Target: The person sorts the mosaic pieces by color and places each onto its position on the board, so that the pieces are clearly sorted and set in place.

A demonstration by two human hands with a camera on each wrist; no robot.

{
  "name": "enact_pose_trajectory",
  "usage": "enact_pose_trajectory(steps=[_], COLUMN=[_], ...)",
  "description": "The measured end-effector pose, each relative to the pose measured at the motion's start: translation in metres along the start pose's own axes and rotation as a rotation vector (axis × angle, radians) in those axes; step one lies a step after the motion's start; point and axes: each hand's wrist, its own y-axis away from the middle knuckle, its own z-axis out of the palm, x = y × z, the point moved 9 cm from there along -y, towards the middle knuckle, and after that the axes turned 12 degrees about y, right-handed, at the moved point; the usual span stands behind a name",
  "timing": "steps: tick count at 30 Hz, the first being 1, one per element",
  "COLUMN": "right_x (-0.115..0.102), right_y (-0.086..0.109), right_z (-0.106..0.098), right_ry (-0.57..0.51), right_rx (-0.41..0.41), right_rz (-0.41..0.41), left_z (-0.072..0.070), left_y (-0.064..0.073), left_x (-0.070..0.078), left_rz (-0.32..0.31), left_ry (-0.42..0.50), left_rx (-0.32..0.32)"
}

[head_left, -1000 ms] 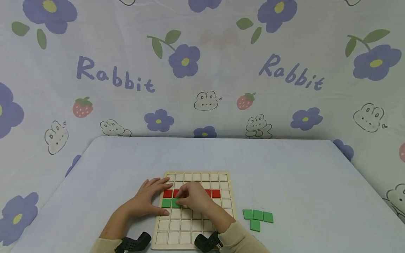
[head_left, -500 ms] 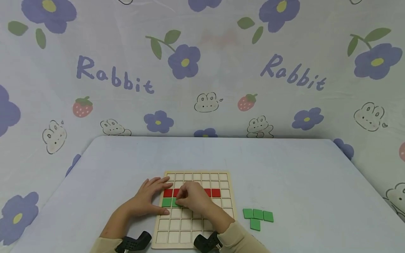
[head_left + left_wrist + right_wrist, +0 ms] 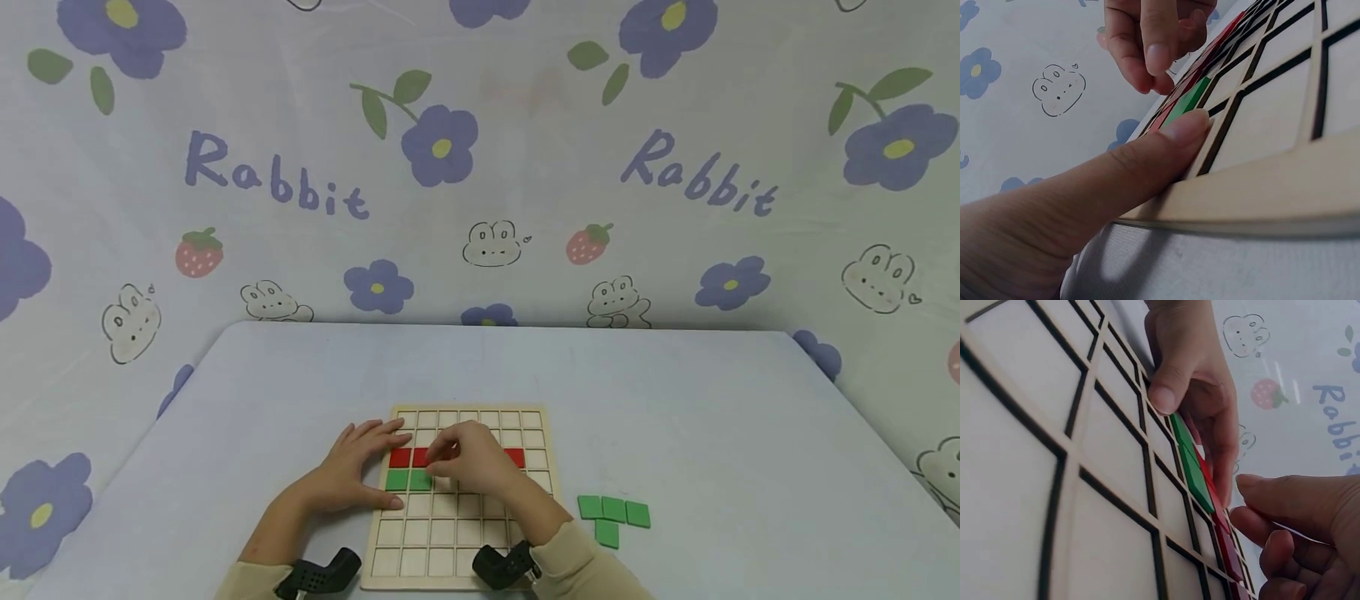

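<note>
In the head view my left hand [image 3: 347, 468] rests with spread fingers on the left edge of a wooden grid board [image 3: 412, 562]. Its thumb touches the frame, seen close in the left wrist view. Two green square tiles [image 3: 421, 480] lie side by side in the leftmost cells of one row. Just above them runs a row of red square tiles [image 3: 401, 457], partly covered by my right hand [image 3: 480, 460]. That hand hovers over the board right of the second green tile, fingers loosely curved. In the right wrist view its fingers [image 3: 1260, 490] hold nothing visible.
Several loose green tiles [image 3: 613, 509] lie on the white table [image 3: 712, 433] right of the board. A patterned cloth [image 3: 540, 192] hangs behind the table. Black wrist cameras [image 3: 504, 567] extend over the board's near side.
My right hand has drawn off the second green tile and moved slightly right, leaving that tile flat in its cell. The left hand stays on the board's edge.
</note>
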Motion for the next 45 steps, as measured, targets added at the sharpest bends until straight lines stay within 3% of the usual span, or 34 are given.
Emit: enact_pose_trajectory(steps=[17, 33, 45], right_x=[0.008, 0.021, 0.041], right_y=[0.025, 0.057, 0.085], right_z=[-0.021, -0.053, -0.064], right_ry=[0.008, -0.155, -0.142], right_rx=[0.004, -0.004, -0.01], right_rz=[0.009, 0.018, 0.09], left_z=[-0.002, -0.002, -0.001], left_y=[0.006, 0.011, 0.011], left_x=[0.001, 0.003, 0.003], left_rz=[0.013, 0.042, 0.032], left_ry=[-0.006, -0.016, -0.007], left_rx=[-0.011, -0.027, -0.019])
